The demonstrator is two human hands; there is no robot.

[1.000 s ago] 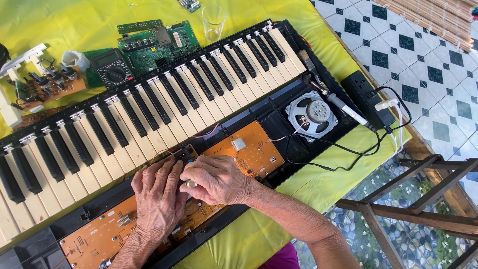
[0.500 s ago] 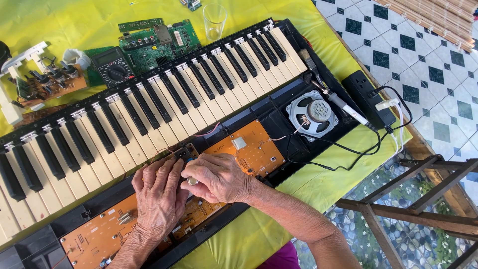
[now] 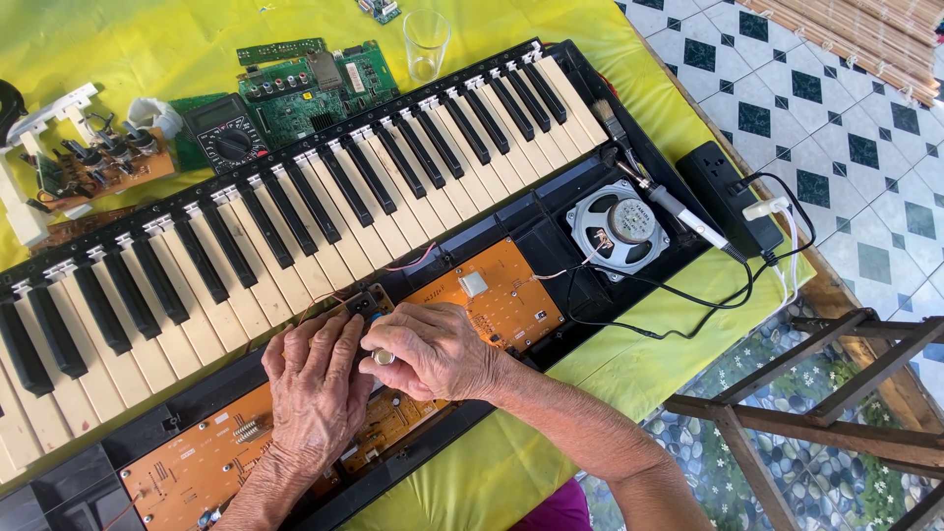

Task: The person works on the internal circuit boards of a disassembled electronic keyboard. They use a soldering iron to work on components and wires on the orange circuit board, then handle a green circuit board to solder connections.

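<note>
My right hand (image 3: pixel 433 349) fingers pinch small metal part; left hand (image 3: pixel 315 388) flat on orange circuit board (image 3: pixel 492 300), just left of it.

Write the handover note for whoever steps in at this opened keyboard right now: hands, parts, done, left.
Left hand: flat on the orange circuit board, fingers by a small black part.
Right hand: fingers pinched on a small silver-tipped tool over the same board.
Keyboard: casing off, board and speaker exposed, wires attached.
Multimeter, green board and glass lie behind the keys.
Left: board work unfinished, casing not refitted.
</note>
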